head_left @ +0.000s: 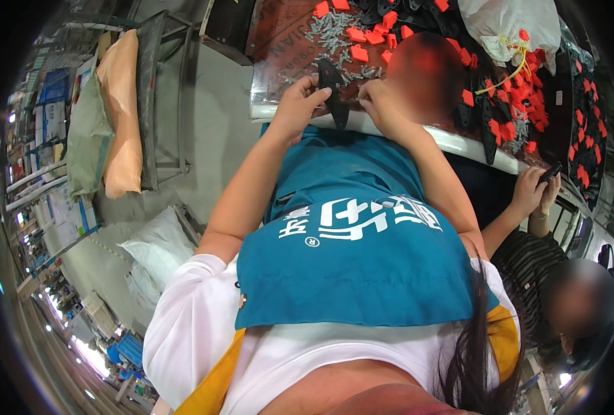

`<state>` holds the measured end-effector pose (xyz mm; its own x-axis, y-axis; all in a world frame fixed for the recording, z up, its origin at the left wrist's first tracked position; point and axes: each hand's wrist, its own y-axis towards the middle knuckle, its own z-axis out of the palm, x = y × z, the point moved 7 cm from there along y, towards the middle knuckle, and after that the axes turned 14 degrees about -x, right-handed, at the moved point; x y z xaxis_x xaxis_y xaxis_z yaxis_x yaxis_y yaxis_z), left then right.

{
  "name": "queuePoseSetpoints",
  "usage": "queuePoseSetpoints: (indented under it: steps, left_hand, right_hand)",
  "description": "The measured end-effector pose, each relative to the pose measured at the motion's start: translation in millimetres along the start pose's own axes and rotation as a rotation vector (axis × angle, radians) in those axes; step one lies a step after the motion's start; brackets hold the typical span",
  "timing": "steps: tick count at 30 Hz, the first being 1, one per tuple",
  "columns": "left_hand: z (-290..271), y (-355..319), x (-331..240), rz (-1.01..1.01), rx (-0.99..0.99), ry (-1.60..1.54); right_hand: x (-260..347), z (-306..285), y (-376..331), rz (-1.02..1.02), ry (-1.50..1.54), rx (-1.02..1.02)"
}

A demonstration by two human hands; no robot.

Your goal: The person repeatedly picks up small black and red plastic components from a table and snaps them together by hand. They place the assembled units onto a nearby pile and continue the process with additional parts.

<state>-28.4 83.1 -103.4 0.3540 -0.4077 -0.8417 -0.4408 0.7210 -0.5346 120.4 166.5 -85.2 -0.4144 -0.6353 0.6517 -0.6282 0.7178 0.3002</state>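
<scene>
My left hand (298, 100) grips a long black plastic part (331, 86) and holds it upright at the table's near edge (452, 140). My right hand (377, 102) pinches at the same part from the right, fingers closed by its lower half; whether it holds a screw I cannot tell. Just beyond the hands lies a scatter of small silver screws (335, 38) among orange plastic pieces (357, 34). A teal apron (355, 235) covers my lap below the hands.
More black parts and orange pieces (521, 104) cover the table to the right, with a white sack (511, 21) at the back. A person in a striped top (528, 259) sits at my right, holding a phone (549, 173). Sacks (116, 111) lean on a rack at left.
</scene>
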Motion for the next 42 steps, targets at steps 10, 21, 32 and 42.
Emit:
queuePoseSetpoints:
  steps: [10, 21, 32, 42]
  left_hand:
    - [28.2, -18.9, -13.2, 0.027, 0.128, -0.048]
    - [29.5, -24.6, -29.1, 0.112, 0.113, -0.038]
    - [36.0, -27.4, -43.6, 0.537, 0.071, 0.332]
    - [4.1, 11.7, -30.8, 0.197, -0.077, -0.254]
  right_hand:
    - [10.9, -24.6, -9.9, 0.482, 0.637, -0.162]
    - [10.5, -28.5, -8.4, 0.405, 0.550, -0.262]
    - [8.9, -23.9, -6.7, 0.278, 0.369, -0.319]
    - [-56.4, -27.1, 46.7, -0.080, -0.459, -0.272]
